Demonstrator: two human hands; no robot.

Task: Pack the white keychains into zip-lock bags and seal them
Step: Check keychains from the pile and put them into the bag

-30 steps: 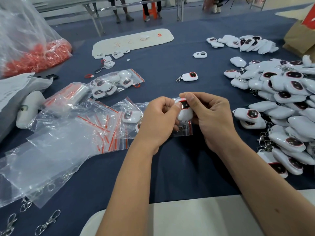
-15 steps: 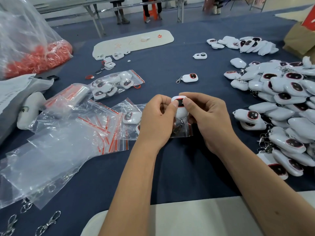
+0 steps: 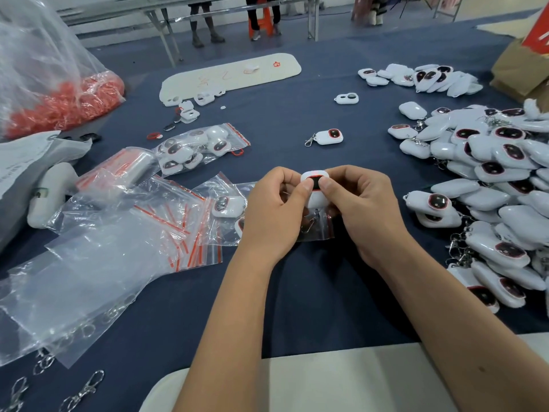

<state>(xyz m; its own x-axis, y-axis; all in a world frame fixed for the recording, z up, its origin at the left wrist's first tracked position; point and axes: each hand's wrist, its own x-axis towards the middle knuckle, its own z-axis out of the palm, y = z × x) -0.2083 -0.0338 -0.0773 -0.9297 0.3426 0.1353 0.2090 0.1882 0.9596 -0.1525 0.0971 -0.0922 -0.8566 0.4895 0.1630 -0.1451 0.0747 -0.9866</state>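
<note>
Step in hand: one white keychain [image 3: 314,185] is being worked into a small zip-lock bag [image 3: 316,230], as far as I can judge; its clip end already sits inside the clear plastic.
Left hand [image 3: 274,212]: fingers curled, thumb pressing on the keychain's dark face.
Right hand [image 3: 361,209]: fingers curled round the keychain's other side, thumb pinching it.
Keychain position: raised just above the blue worktop [image 3: 297,292], between both thumbs, upper half apparently outside the bag.
Supply: loose keychain pile [image 3: 490,179] to the right; empty bags [image 3: 166,221] to the left; a filled bag [image 3: 196,150] beyond.
Next move: probably push the body fully below the bag mouth, then pinch along the strip to seal it.
</note>
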